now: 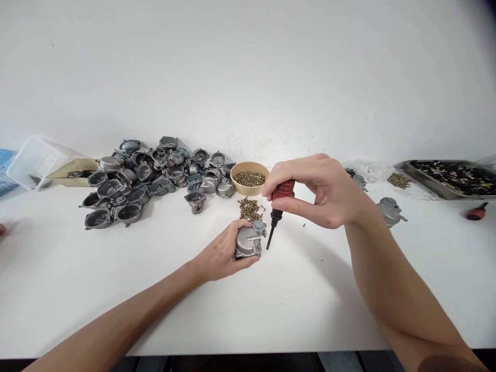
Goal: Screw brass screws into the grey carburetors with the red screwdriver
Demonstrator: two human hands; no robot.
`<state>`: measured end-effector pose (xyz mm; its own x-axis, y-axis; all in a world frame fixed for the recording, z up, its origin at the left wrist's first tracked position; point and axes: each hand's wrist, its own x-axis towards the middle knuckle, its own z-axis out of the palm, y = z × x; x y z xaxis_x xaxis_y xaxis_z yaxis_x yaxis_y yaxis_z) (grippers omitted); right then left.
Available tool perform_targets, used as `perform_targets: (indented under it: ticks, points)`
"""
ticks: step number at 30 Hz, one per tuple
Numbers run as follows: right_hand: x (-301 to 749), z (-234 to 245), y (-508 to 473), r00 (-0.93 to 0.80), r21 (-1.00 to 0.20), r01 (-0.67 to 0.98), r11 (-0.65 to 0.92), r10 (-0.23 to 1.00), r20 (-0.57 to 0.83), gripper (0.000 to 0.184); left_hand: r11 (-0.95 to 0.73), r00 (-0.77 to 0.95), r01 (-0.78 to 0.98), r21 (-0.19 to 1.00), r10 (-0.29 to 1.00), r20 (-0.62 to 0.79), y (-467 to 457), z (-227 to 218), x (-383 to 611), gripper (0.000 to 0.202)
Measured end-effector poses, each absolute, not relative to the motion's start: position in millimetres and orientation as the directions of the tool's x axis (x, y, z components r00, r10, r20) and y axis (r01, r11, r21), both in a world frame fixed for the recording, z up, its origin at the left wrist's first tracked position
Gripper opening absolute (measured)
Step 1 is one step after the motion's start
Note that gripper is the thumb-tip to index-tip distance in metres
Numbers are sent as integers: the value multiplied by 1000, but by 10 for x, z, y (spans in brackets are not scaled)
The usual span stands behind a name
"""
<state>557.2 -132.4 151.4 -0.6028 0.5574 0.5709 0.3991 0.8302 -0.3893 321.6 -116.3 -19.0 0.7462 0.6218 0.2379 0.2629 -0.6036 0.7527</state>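
One smooth white table (217, 320) spans the view, its back edge against one plain white wall (248, 77) with small dark specks above the middle. From the left come one crumpled blue plastic bag (5, 170), one clear plastic bin (31, 155) tipped over, and one shallow cream tray (64, 173) with dark parts in it. Next lies one heap of grey metal cup-shaped castings (132, 178), more than twenty but too overlapped to count exactly, with one standing at its right edge. The left hand (222, 253) is curled around one domed grey metal housing (247, 243), held above the table, a single brass screw head (260, 250) showing at its near right corner. Behind it sit one round tan bowl (248, 190) of uncountable brass screws and one loose screw pile (250, 209). The right hand (318, 194) pinches one red-and-black-handled screwdriver (282, 191), its tip pointing down just beside the housing. Beyond the right wrist are one more grey casting (390, 212), one small brass-coloured pile (399, 180), one long metal tray (437, 192) of mixed dark parts, and one red-and-black tool (476, 212).
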Motion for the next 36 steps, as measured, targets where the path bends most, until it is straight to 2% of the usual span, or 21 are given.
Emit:
perform_targets:
  ticks: [6, 20, 36]
  points:
    - [5551, 1485, -1316, -580, -391, 381, 838, 546, 604, 11, -606, 746, 275, 747, 625, 232, -1143, -185, 3206, 64]
    - [5520, 1473, -1285, -624, -400, 344, 850, 525, 579, 8, -616, 753, 257, 745, 611, 246, -1144, -167, 3218, 63]
    - [5520, 1464, -1266, -648, -404, 350, 845, 530, 548, 17, -635, 774, 203, 745, 570, 275, -1081, -187, 3196, 65]
